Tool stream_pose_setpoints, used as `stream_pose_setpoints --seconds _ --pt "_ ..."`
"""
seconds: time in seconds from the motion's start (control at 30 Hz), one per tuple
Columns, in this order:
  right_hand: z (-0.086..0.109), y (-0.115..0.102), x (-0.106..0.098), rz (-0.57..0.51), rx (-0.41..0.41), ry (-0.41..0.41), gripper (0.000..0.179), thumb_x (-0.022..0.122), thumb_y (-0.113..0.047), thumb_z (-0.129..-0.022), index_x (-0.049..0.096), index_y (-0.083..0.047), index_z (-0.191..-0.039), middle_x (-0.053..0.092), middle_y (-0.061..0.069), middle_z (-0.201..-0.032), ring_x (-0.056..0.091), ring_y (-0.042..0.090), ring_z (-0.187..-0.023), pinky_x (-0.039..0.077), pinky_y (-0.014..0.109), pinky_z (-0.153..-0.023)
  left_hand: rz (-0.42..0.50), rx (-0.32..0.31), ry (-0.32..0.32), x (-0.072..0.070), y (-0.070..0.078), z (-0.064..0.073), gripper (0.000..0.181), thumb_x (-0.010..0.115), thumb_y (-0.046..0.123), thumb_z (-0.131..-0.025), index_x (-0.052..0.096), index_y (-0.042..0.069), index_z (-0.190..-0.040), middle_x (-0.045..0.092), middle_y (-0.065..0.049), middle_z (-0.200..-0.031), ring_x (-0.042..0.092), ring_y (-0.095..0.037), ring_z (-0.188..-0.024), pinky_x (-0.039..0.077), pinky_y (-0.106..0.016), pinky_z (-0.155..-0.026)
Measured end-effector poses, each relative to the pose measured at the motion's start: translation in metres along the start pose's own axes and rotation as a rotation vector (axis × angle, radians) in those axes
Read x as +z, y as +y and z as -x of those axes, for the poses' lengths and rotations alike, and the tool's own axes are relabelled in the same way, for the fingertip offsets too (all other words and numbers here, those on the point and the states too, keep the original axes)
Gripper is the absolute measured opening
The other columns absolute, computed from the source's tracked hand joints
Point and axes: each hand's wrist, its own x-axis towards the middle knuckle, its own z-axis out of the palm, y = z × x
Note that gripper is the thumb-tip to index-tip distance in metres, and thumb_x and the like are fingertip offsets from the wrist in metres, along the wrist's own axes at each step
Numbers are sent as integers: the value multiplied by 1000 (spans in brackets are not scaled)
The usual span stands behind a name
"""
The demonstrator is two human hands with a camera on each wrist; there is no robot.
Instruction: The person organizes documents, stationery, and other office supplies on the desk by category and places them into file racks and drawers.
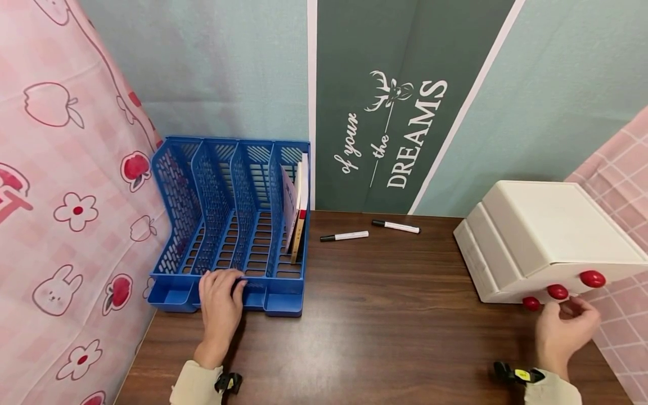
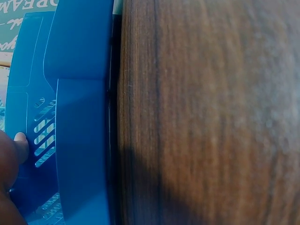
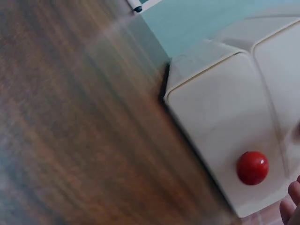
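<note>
A blue file organizer [image 1: 283, 304] with upright dividers stands at the left. My left hand [image 1: 220, 304] grips its front edge from above, fingers over the rim; the left wrist view shows the thumb [image 2: 21, 143] against the slotted front panel. Over on the right, a white drawer box [image 1: 572, 225] carries three red knobs, its drawers flush. With thumb and bent fingers, my right hand [image 1: 564, 332] pinches at the middle red knob [image 1: 558, 291]. Beside it are the lower knob [image 3: 252, 168] and the upper knob [image 1: 592, 278]. Most of that hand lies outside the right wrist view.
Several thin books [image 1: 298, 225] lean in the organizer's rightmost slot. Two black-capped white markers, one left [image 1: 349, 236] and one right [image 1: 400, 226], lie on the brown wooden table [image 1: 385, 315] near the back wall. Pink patterned cloth [image 1: 61, 169] borders the left side.
</note>
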Motion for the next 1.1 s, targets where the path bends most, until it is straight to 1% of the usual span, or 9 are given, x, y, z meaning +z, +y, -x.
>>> stream_pose_setpoints --seconds 0.07,0.17,0.3,0.4,0.57,0.67,0.8,0.97,1.1 --pt "2 6 -1 43 3 -24 36 50 -6 -85 52 -35 -106 42 -19 -99 45 -7 -85 35 16 -84 2 -1 -1 0 0 0 15 79 -6 -82 73 1 -94 74 -16 -100 57 -38 -102 30 -64 -106" --pt "3 14 -2 93 19 -58 34 54 -10 -85 49 -39 -101 40 -20 -97 42 -9 -86 34 15 -87 2 -3 -5 -1 1 -1 15 79 -6 -82 73 1 -94 74 -17 -99 57 -39 -102 30 -63 -106" --pt "4 21 -1 164 13 -96 32 59 -13 -84 47 -40 -96 40 -21 -90 37 -12 -83 29 16 -88 -1 -9 -11 -1 1 0 15 79 -6 -82 72 1 -94 73 -18 -100 57 -39 -102 30 -63 -107" --pt "5 24 0 198 11 -137 30 63 -17 -85 49 -40 -96 42 -21 -86 36 -11 -79 28 15 -84 -3 -9 -11 -1 1 0 15 79 -6 -82 72 0 -94 73 -18 -100 57 -39 -102 29 -63 -107" --pt "5 28 0 242 30 -206 24 62 -22 -88 50 -41 -95 44 -25 -82 39 -10 -74 28 14 -76 -6 -4 -5 0 0 1 16 79 -6 -81 73 0 -94 73 -17 -100 57 -39 -103 29 -63 -107" --pt "8 28 0 253 66 -231 24 61 -25 -90 47 -44 -96 44 -27 -84 40 -10 -73 30 15 -74 -7 -6 -7 0 1 1 16 80 -6 -81 73 0 -94 73 -17 -100 57 -39 -103 29 -63 -107" --pt "10 27 -1 240 96 -246 26 62 -25 -90 46 -44 -97 46 -26 -84 42 -11 -71 32 12 -70 -3 -11 -10 -1 1 1 16 80 -6 -81 73 0 -94 73 -17 -100 57 -39 -103 29 -63 -108" --pt "9 25 0 228 88 -257 26 63 -21 -90 47 -40 -97 48 -27 -77 46 -14 -60 35 6 -59 0 -2 -2 -1 1 2 16 80 -7 -81 73 0 -94 73 -17 -100 57 -39 -102 30 -64 -106" --pt "8 26 1 213 90 -273 26 62 -18 -90 46 -37 -98 49 -27 -75 48 -15 -55 37 5 -53 0 4 2 -1 1 1 16 79 -6 -81 73 1 -94 73 -17 -100 57 -38 -102 30 -64 -106"
